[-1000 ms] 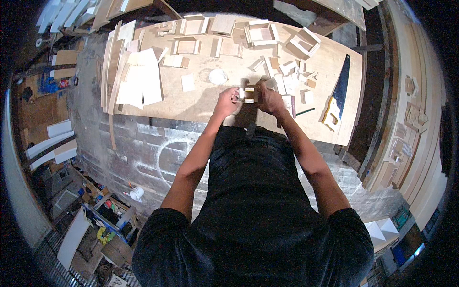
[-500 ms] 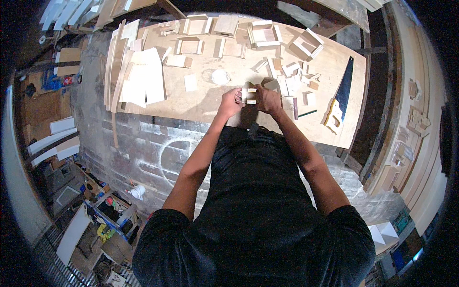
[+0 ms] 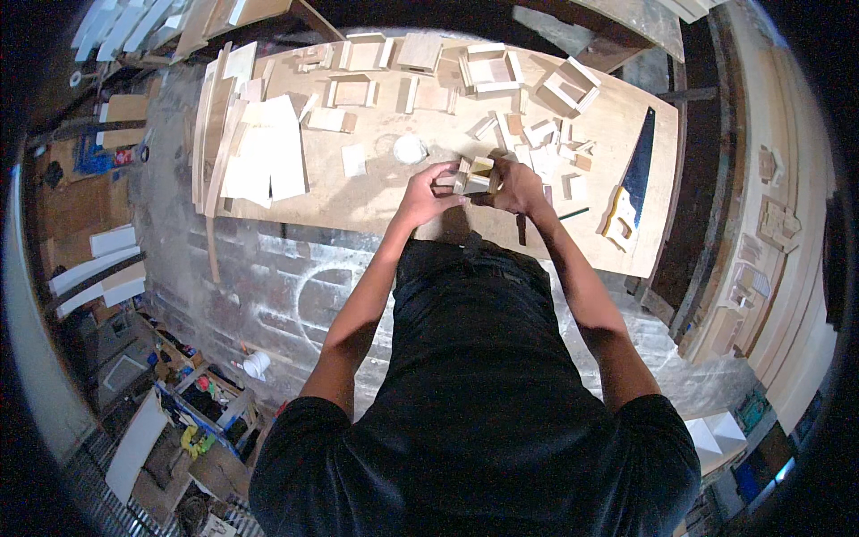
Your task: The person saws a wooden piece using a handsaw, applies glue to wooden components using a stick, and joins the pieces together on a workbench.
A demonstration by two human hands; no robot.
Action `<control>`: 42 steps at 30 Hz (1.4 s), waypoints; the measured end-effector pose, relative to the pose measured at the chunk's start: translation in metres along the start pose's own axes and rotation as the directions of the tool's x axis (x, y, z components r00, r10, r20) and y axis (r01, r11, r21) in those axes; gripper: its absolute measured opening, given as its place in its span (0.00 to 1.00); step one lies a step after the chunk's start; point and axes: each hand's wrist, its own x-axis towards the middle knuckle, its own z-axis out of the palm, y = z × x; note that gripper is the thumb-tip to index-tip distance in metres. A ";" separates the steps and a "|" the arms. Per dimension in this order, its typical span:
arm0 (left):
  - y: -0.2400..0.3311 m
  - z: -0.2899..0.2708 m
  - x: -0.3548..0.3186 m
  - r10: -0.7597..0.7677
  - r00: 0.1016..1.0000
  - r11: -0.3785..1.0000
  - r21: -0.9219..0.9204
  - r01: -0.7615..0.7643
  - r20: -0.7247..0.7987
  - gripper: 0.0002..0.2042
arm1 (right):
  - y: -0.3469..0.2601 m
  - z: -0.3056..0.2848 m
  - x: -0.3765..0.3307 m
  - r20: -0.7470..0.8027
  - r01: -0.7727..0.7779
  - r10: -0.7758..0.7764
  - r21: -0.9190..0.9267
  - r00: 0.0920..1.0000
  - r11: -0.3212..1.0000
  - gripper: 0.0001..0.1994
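My left hand [image 3: 428, 197] grips one side of a small wooden frame [image 3: 477, 174] made of short pale pieces, with its thumb and fingers apart around it. On the opposite side, my right hand [image 3: 519, 188] is closed on the same frame, its fingertips partly hidden. Below the right palm a dark narrow stick [image 3: 522, 229] sticks out toward me; whether that hand grips it I cannot tell. Just beyond the hands, a round white container [image 3: 411, 149] stands on the pale wooden table [image 3: 358, 201].
A handsaw [image 3: 633, 183] lies at the table's right end, with a dark pencil [image 3: 574, 213] nearer my right hand. Small wooden offcuts [image 3: 540, 134] and open box frames [image 3: 490, 68] cover the far side. White sheets [image 3: 268, 148] and long strips [image 3: 204, 134] lie at left.
The small frame has turned and tilted between my hands, and my left fingers have spread. The dark stick, earlier lying right of my right hand, now shows beneath it, nearer me.
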 end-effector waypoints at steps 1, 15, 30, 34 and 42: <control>0.016 0.001 -0.001 -0.020 0.999 0.999 -0.025 0.021 0.030 0.34 | -0.004 -0.010 -0.005 -0.012 0.001 -0.001 0.050 1.000 0.999 0.40; 0.104 -0.007 -0.009 0.196 0.971 0.898 -0.423 -0.122 0.135 0.29 | -0.085 -0.117 -0.070 -0.048 0.062 -0.047 0.390 0.998 0.919 0.30; 0.162 -0.006 -0.034 0.378 0.923 0.847 -0.429 -0.315 0.070 0.31 | -0.132 -0.145 -0.104 -0.219 0.203 -0.106 0.492 0.970 0.847 0.27; 0.165 -0.007 -0.037 0.464 0.884 0.809 -0.432 -0.398 0.054 0.31 | -0.144 -0.146 -0.111 -0.231 0.203 -0.088 0.540 0.969 0.817 0.26; 0.172 -0.019 -0.041 0.525 0.848 0.782 -0.435 -0.447 0.071 0.31 | -0.162 -0.145 -0.118 -0.286 0.234 -0.096 0.500 0.953 0.834 0.24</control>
